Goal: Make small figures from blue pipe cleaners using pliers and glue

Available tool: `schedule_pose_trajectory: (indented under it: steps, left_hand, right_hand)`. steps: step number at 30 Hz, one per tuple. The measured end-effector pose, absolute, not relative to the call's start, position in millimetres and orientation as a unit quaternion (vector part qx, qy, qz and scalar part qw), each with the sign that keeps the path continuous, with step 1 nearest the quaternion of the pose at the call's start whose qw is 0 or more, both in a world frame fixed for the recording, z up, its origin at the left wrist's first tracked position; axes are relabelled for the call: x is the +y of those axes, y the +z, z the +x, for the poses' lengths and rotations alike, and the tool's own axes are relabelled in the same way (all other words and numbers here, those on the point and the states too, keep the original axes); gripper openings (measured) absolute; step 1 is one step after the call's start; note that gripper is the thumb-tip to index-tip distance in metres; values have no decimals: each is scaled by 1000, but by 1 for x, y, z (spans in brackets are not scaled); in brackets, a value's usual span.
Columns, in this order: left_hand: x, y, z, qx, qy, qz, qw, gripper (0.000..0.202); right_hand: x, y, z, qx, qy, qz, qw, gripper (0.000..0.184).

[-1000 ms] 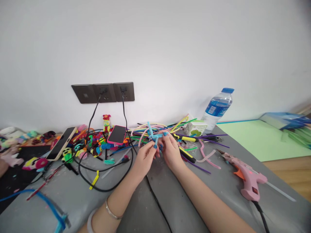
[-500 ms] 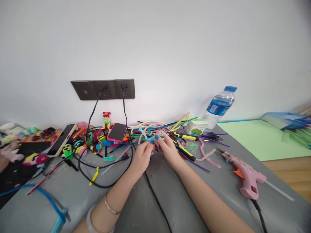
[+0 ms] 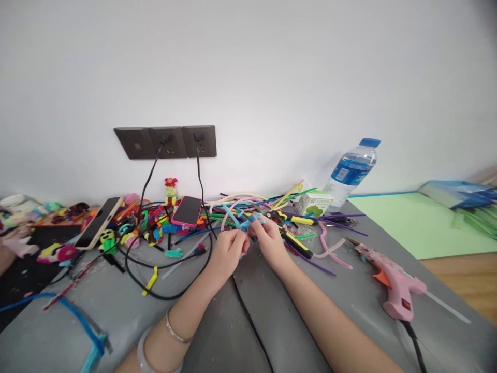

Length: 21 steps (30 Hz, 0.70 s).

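Both hands pinch a light blue pipe cleaner piece (image 3: 244, 225) with bent, branching ends, held up in front of the pile at mid-table. My left hand (image 3: 230, 248) has thumb and fingers closed on its lower part. My right hand (image 3: 267, 239) grips it from the other side, blue-painted nails close to the left fingertips. The fingers hide part of the piece. Just behind lie loose pipe cleaners (image 3: 248, 199) in many colours. Pliers with yellow and black handles (image 3: 297, 243) rest right of my right hand.
A pink glue gun (image 3: 399, 290) lies at right. A water bottle (image 3: 351, 171) and a small green-white box (image 3: 315, 203) stand near the wall. Left are phones (image 3: 187, 211), a looped black cable (image 3: 166, 299), small fuzzy figures (image 3: 107, 242) and blue pipe cleaners (image 3: 83, 321). Another person's hand (image 3: 5, 256) shows at far left.
The light blue piece has shifted slightly right and turned a little between my fingers. Both hands stay close together, still gripping it. The rest of the table looks the same.
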State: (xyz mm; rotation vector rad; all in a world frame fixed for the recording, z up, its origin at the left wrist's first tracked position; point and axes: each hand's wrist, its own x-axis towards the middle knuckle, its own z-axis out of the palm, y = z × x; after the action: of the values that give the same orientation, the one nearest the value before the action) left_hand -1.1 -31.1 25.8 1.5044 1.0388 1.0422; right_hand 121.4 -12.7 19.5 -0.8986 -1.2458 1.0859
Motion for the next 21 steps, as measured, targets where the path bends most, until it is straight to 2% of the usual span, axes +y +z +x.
schedule_pose_trajectory:
  steps: [5,9,11,15,21]
  left_hand:
    - [-29,30,-1,361,446,571,587,35]
    - [-27,30,-1,355,475,551,586,34]
    - [-26,28,-2,362,471,546,591,33]
    - [-21,23,-5,409,440,536,593,31]
    - [-19,24,-9,426,463,629,456,16]
  right_hand:
    - [-13,18,116,-420,594,-348,591,53]
    - [-13,19,117,-404,635,-330,570,52]
    - [-12,18,119,-428,609,-333,578,51]
    - [-11,14,124,-523,476,-386,592,49]
    - [-14,15,128,-562,380,-439,589,41]
